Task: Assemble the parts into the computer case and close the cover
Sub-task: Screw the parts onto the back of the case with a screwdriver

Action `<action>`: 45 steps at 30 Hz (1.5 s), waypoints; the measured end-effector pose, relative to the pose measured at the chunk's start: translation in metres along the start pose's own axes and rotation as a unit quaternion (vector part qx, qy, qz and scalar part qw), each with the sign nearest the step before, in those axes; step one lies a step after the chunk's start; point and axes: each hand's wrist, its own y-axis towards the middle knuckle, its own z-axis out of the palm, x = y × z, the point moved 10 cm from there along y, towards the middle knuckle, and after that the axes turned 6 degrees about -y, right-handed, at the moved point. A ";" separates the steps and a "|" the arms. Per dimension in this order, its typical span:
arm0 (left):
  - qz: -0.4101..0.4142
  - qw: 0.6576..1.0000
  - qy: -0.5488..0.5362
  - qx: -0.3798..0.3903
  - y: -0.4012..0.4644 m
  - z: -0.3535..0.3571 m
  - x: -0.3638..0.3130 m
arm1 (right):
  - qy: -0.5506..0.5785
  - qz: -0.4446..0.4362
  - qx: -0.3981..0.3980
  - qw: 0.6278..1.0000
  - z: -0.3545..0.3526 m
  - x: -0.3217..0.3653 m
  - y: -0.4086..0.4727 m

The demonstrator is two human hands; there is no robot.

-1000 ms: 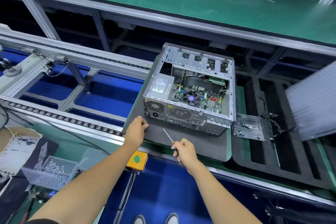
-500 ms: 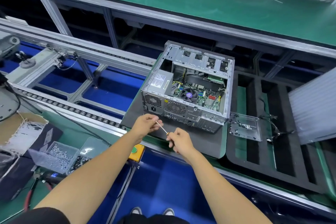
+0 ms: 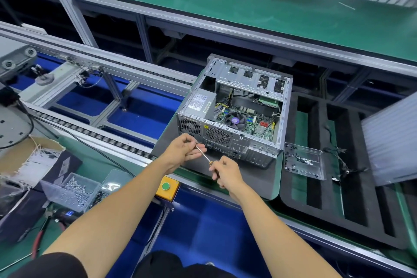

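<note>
Two hands are held just in front of an open computer case (image 3: 234, 110), which lies on a dark mat (image 3: 259, 185) at centre frame. A screwdriver (image 3: 204, 156) is gripped in the right hand (image 3: 225, 172); its tip, at 10 o'clock, is pinched by the left hand (image 3: 182, 150).

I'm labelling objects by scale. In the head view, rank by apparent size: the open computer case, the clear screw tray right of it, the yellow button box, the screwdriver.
1. computer case
2. clear screw tray
3. yellow button box
4. screwdriver, though both hands hide much of it, so ranks 3 and 4 are unsure.
</note>
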 end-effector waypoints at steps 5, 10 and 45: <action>-0.020 0.995 0.077 0.056 0.007 0.001 -0.006 | 0.008 0.001 -0.019 1.000 0.001 0.002 0.000; -0.021 0.988 0.123 0.091 0.015 0.000 -0.017 | 0.021 0.008 -0.038 0.999 0.005 0.004 0.000; -0.109 0.991 -0.039 0.064 0.024 0.008 0.014 | 0.179 0.064 -0.179 0.965 0.051 -0.021 -0.014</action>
